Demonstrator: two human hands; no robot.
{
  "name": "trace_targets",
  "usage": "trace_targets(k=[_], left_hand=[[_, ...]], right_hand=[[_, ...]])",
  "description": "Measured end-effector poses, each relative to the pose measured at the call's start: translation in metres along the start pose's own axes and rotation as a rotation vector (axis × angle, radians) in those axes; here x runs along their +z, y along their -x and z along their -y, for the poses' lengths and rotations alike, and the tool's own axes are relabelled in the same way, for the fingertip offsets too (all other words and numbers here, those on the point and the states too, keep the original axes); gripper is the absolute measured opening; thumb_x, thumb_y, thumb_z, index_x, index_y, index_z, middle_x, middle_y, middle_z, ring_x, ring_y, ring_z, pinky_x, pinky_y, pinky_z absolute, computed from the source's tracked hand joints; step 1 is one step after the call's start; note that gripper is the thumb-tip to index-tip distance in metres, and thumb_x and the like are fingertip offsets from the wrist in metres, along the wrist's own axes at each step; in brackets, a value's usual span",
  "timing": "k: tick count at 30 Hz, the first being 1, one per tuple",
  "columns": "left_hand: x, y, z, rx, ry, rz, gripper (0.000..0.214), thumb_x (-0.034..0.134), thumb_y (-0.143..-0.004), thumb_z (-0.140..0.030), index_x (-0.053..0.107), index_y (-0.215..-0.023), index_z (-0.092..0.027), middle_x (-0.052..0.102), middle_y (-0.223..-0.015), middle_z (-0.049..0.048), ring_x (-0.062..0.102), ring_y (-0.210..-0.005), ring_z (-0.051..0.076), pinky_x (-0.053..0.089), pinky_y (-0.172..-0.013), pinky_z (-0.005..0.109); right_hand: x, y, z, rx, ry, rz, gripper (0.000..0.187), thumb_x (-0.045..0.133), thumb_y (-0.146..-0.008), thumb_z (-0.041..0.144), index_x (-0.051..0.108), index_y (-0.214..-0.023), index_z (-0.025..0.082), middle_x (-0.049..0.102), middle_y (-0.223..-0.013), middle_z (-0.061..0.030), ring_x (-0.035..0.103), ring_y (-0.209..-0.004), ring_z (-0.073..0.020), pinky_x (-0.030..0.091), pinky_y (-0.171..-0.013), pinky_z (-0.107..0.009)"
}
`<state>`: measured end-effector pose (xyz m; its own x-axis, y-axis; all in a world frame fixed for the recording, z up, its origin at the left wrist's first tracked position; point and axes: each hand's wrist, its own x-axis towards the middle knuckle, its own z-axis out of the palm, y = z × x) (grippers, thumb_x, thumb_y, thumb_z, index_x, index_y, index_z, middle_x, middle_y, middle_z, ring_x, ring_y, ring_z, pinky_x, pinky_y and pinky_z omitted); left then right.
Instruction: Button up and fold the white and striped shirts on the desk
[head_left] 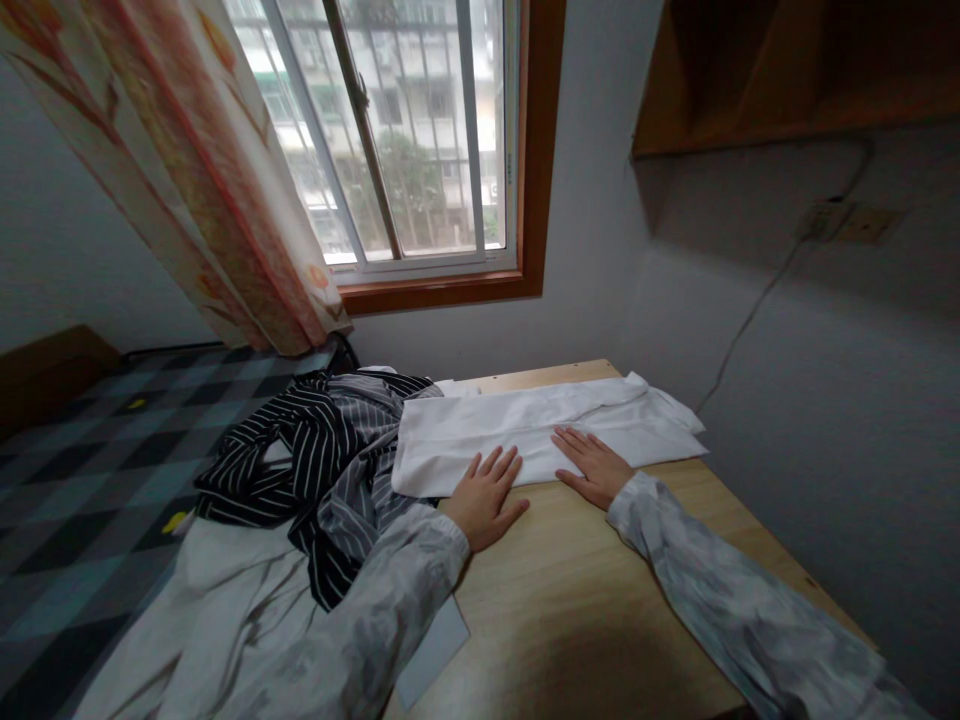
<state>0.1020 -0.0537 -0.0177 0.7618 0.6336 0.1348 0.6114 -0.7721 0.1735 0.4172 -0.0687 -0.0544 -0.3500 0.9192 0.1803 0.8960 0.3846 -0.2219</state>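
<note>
A white garment (pixel 517 425), folded into a long flat strip, lies across the wooden table (pixel 570 590). My left hand (pixel 487 497) rests flat with fingers spread, its fingertips on the near edge of the white cloth. To the right, my right hand (pixel 592 465) also lies flat, fingers stretched over the cloth's near edge. Neither hand grips anything. The garment's right end looks looser, with a collar-like fold; its exact kind I cannot tell.
Left of the folded cloth is a heap of striped black and grey clothes (pixel 315 440), with a white garment (pixel 225 570) below it. A pale card (pixel 435 650) lies by my left sleeve. Beyond are a checked bed (pixel 67 530), a curtain (pixel 217 170), and a wall cable (pixel 750 310).
</note>
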Motion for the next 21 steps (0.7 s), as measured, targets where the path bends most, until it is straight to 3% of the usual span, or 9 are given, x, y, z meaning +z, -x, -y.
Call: trace_targets(k=[7,12,15,17,19,21], left_hand=[[-0.002,0.029,0.022,-0.108,-0.026,-0.013,0.081,0.043,-0.107,-0.068,0.031,-0.174,-0.026,0.03,-0.18,0.0124,0.028,-0.166,0.039,0.025,-0.132,0.065],[-0.014,0.048,0.032,-0.245,-0.099,0.002,0.092,0.05,-0.097,-0.079,0.045,-0.167,-0.02,0.037,-0.176,0.0175,0.034,-0.161,0.047,0.035,-0.125,0.065],[-0.034,0.055,0.035,-0.311,-0.156,0.023,0.087,0.057,-0.09,-0.082,0.065,-0.15,-0.018,0.055,-0.163,0.0235,0.052,-0.148,0.047,0.045,-0.117,0.059],[-0.056,0.057,0.04,-0.382,-0.213,0.066,0.071,0.057,-0.092,-0.078,0.078,-0.125,-0.019,0.071,-0.14,0.0253,0.067,-0.129,0.045,0.05,-0.11,0.056],[-0.082,0.055,0.05,-0.487,-0.288,0.075,0.06,0.052,-0.098,-0.07,0.081,-0.105,-0.018,0.078,-0.114,0.024,0.074,-0.112,0.043,0.052,-0.103,0.055],[-0.108,0.047,0.065,-0.579,-0.326,0.013,0.052,0.053,-0.1,-0.061,0.079,-0.107,-0.018,0.077,-0.116,0.0225,0.074,-0.108,0.041,0.053,-0.099,0.052]], right_hand=[[-0.002,0.033,-0.069,0.156,0.019,-0.064,0.075,0.041,-0.108,0.06,0.039,-0.171,0.02,0.036,-0.177,-0.0132,0.032,-0.165,-0.0323,0.031,-0.133,-0.058],[-0.004,0.057,-0.112,0.314,0.022,-0.062,0.08,0.039,-0.104,0.062,0.04,-0.17,0.017,0.037,-0.177,-0.0135,0.031,-0.165,-0.0333,0.029,-0.134,-0.055],[-0.004,0.064,-0.123,0.371,0.015,-0.045,0.083,0.038,-0.103,0.064,0.04,-0.17,0.015,0.035,-0.177,-0.0134,0.03,-0.165,-0.0338,0.029,-0.134,-0.056],[-0.007,0.063,-0.125,0.399,0.009,-0.032,0.083,0.04,-0.101,0.066,0.045,-0.167,0.016,0.039,-0.176,-0.014,0.034,-0.164,-0.0353,0.031,-0.133,-0.057],[-0.014,0.055,-0.122,0.411,-0.001,-0.047,0.079,0.044,-0.1,0.067,0.055,-0.161,0.017,0.047,-0.171,-0.0152,0.042,-0.159,-0.0369,0.034,-0.131,-0.056],[-0.025,0.039,-0.114,0.396,-0.03,-0.109,0.073,0.048,-0.099,0.065,0.064,-0.152,0.018,0.058,-0.161,-0.0171,0.054,-0.15,-0.0376,0.041,-0.126,-0.053]])
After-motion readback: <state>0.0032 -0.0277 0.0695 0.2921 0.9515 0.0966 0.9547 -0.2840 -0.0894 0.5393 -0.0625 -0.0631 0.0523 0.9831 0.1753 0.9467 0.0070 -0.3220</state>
